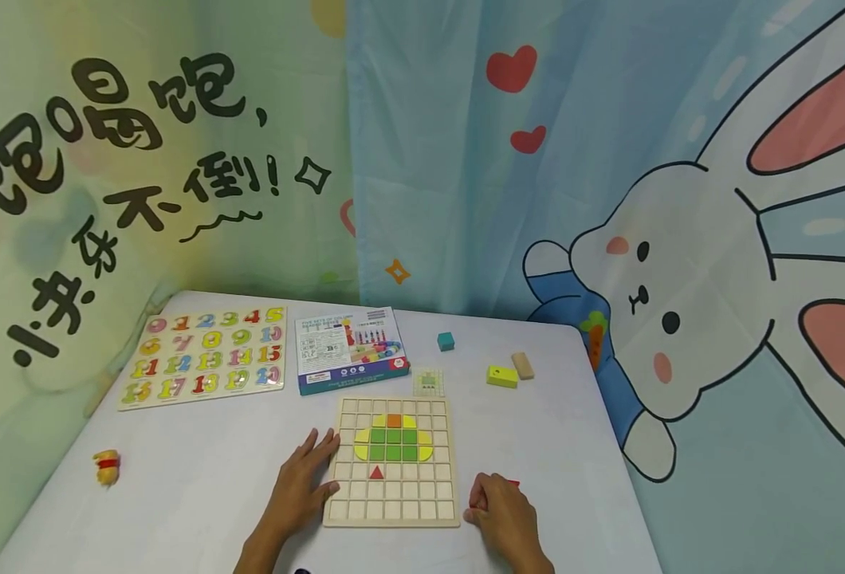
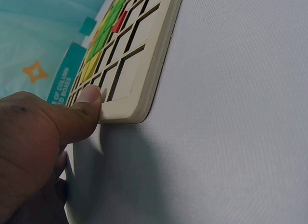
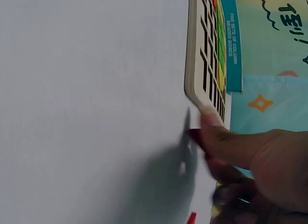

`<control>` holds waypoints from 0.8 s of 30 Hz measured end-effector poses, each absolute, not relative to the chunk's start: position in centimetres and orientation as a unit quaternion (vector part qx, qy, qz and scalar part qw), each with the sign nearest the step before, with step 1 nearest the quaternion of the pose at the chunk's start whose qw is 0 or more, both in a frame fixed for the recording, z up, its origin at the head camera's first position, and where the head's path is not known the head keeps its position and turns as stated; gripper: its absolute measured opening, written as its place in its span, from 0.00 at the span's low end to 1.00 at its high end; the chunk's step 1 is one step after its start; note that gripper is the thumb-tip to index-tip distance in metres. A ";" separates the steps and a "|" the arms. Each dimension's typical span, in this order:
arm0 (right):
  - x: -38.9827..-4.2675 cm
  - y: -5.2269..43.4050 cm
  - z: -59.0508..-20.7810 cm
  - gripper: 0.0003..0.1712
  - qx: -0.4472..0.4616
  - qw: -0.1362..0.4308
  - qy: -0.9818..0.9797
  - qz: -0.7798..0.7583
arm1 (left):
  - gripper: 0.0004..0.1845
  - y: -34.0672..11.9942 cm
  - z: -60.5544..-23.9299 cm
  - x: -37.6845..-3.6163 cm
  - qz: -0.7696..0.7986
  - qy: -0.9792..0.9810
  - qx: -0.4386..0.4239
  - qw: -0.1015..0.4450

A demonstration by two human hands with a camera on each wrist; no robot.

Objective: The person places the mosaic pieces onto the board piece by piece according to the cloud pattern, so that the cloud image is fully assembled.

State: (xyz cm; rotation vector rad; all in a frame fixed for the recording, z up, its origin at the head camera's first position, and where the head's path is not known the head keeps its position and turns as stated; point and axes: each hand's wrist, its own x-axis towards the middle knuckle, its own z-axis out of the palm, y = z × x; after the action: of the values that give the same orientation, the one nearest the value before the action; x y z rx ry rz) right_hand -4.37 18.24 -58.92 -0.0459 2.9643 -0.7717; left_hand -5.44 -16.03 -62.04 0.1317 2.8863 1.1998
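A wooden grid board [image 1: 394,514] lies flat on the white table, with green, yellow and orange pieces set in its upper cells and one red triangle [image 1: 376,473] below them. My left hand [image 1: 295,486] rests at the board's left edge, fingers spread and thumb on the rim, as the left wrist view shows. Just off the board's lower right corner, my right hand [image 1: 503,514] pinches a small dark red piece [image 3: 196,136] between thumb and fingers; its full shape is hidden. Another red piece [image 3: 191,218] lies on the table beside that hand.
Behind the board are a pattern card [image 1: 428,383] and a boxed set [image 1: 351,351]. A number puzzle [image 1: 207,355] lies at the back left, a small bear-like toy [image 1: 108,467] at the left. Teal [image 1: 446,341], yellow [image 1: 501,376] and tan blocks [image 1: 522,366] sit at the back right.
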 end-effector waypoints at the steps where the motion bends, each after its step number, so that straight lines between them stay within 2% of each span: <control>1: -4.4 18.0 -58.9 0.21 -0.010 0.034 0.965 -0.259 | 0.42 -16.0 -62.1 -5.4 0.382 0.923 0.043 0.005; 6: -4.6 15.6 -58.8 0.18 0.006 -0.011 0.949 -0.316 | 0.43 -16.0 -62.0 -5.4 0.381 0.924 0.042 0.008; 16: -7.5 9.3 -59.6 0.13 -0.047 -0.036 0.929 -0.365 | 0.42 -16.1 -62.2 -5.6 0.382 0.923 0.033 0.015; 24: -8.8 7.1 -60.2 0.12 -0.061 -0.018 0.930 -0.362 | 0.42 -16.1 -62.0 -5.5 0.385 0.922 0.039 0.018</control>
State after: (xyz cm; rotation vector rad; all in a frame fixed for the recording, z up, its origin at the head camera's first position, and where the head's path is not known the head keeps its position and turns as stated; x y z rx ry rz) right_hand -8.80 7.12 -60.24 -0.1925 2.9565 -1.1505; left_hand -5.47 -16.10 -62.02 0.1200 2.8638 1.1976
